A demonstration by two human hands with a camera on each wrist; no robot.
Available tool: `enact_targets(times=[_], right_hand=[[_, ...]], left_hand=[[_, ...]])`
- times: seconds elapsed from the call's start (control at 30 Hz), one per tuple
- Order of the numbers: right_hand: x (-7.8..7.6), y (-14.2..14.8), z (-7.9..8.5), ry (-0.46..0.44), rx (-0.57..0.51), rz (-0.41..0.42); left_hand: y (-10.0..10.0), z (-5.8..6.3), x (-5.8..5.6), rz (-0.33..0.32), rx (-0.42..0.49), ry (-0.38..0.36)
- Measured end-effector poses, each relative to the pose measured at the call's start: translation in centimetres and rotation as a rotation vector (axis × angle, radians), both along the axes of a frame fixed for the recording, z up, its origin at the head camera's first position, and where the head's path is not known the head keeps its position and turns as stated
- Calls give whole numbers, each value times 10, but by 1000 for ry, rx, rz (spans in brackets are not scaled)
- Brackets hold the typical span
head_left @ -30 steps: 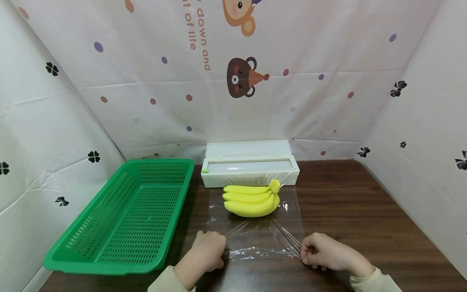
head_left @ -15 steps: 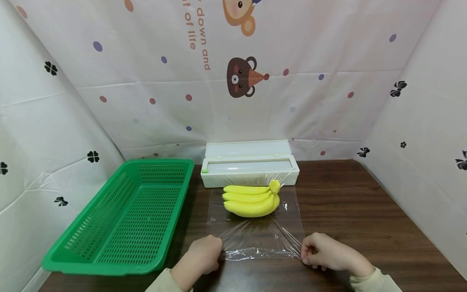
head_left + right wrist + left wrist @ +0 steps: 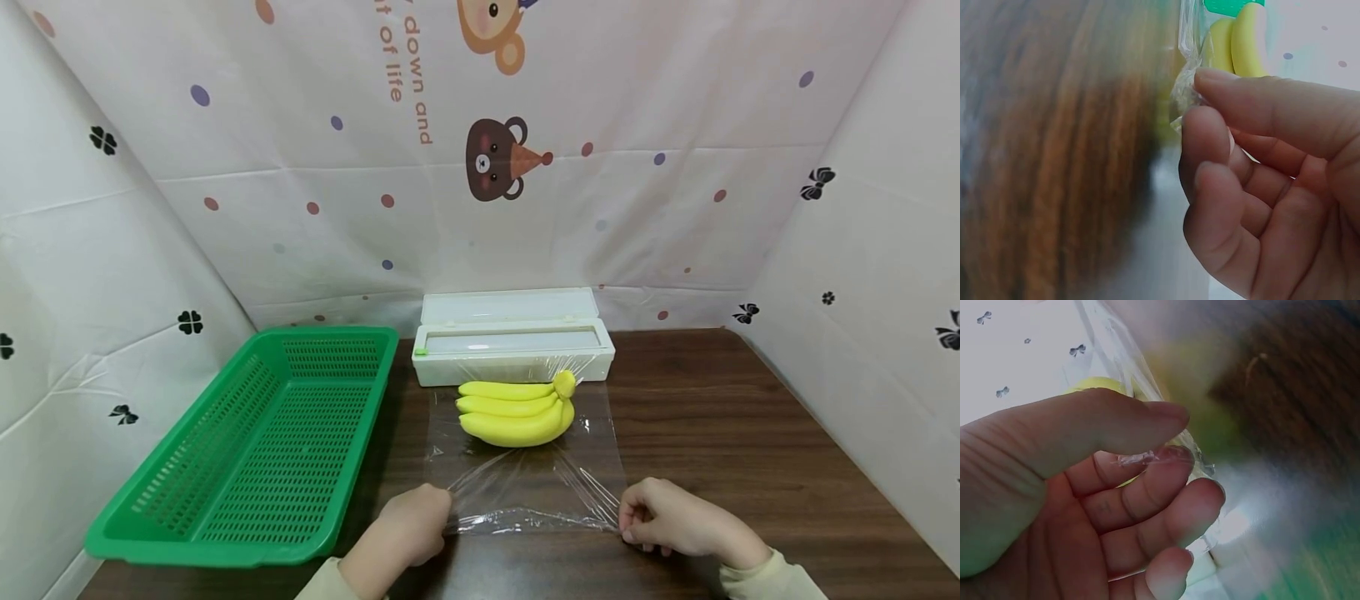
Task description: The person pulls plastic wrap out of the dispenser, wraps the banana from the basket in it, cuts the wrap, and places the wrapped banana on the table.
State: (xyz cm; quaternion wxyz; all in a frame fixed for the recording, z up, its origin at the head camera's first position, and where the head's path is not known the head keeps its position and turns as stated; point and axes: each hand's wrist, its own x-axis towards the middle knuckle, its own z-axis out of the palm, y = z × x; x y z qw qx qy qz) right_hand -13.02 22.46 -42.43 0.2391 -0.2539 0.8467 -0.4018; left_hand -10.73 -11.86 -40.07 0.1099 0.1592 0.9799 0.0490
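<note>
A clear sheet of plastic wrap (image 3: 525,492) stretches forward from a white wrap dispenser (image 3: 513,367), whose lid stands raised. On the sheet lies a bunch of yellow bananas (image 3: 517,417), stem toward the right. My left hand (image 3: 412,521) pinches the near left corner of the wrap; the left wrist view shows film between thumb (image 3: 1116,422) and index finger. At the near right corner, my right hand (image 3: 671,517) pinches the wrap between thumb and forefinger, with bunched film (image 3: 1185,90) at the fingertips. Creases run from both corners toward the bananas.
A green plastic basket (image 3: 367,450) with slotted walls stands on the left of the dark wooden table (image 3: 690,400). White printed cloth (image 3: 637,217) hangs behind the table and along both sides.
My left hand has shifted a little left with the wrap's corner, and the near edge now spreads wider. The right hand, bananas and dispenser stay in place.
</note>
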Motion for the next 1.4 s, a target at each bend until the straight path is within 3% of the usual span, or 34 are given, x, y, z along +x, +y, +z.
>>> enact_targets(times=[0.37,0.93,1.4], right_hand=[[0,1,7,3,9,-1],[4,2,17,68,-6,15],[5,4,27,110,5,12]], left_hand=[[-4,8,3,-12,33,-43],[-9,19,9,-34,98,21],[-10,33,11,-14,122,43]])
